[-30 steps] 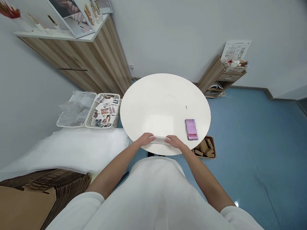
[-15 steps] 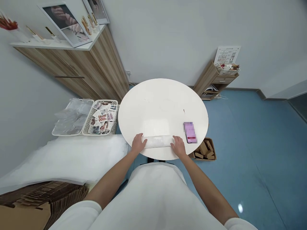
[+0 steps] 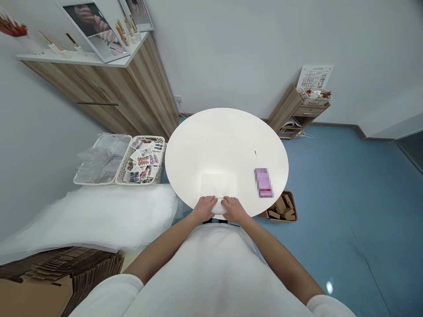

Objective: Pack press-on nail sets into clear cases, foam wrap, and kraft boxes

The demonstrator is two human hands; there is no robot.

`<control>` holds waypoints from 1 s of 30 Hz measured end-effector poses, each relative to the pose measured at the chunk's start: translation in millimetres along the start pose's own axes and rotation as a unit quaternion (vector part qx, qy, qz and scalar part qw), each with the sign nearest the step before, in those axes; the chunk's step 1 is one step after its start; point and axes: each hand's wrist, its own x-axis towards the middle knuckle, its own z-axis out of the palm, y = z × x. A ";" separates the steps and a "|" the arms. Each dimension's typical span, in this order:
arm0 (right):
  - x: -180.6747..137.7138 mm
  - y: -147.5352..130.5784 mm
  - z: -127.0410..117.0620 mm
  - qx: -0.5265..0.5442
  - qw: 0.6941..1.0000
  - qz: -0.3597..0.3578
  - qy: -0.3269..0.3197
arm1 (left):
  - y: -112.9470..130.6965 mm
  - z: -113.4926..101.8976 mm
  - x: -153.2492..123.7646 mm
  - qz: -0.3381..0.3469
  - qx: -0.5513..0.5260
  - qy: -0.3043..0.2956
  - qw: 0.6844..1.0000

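At the near edge of a round white table point(image 3: 228, 136), a white wrapped bundle point(image 3: 218, 207) lies between my two hands. My left hand point(image 3: 205, 208) is closed over its left part, while my right hand point(image 3: 233, 209) grips the right part, the fingertips of the two close together. Most of the bundle is covered by the fingers, and its contents are hidden. A pale, thin sheet appears to lie flat just beyond it, though glare blurs its outline. On the table to the right rests a phone point(image 3: 263, 182) with a pinkish, pixelated screen.
Left of the table, a white basket point(image 3: 164, 160) holds several printed cards beside a tray point(image 3: 79, 181) of clear plastic. A stack of white sheets point(image 3: 122, 215) lies over brown cardboard point(image 3: 39, 295). A box point(image 3: 296, 211) of small cartons sits on the floor at right.
Both hands have slid inward and closer to my body, closing around the white bundle. It was spread wider between them before, and now shows only as a short piece.
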 end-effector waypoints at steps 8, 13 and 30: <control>0.3 15.3 -22.4 0.150 0.987 0.043 -0.042 | -2.6 -15.3 -0.3 0.007 -0.065 -0.012 0.998; 3.6 37.1 -36.0 0.326 0.935 0.130 -0.038 | -26.1 -31.5 10.7 -0.066 -0.211 -0.030 0.975; -16.0 59.9 6.7 0.321 0.849 0.387 0.165 | -51.4 -13.9 1.7 -0.276 -0.134 0.191 0.932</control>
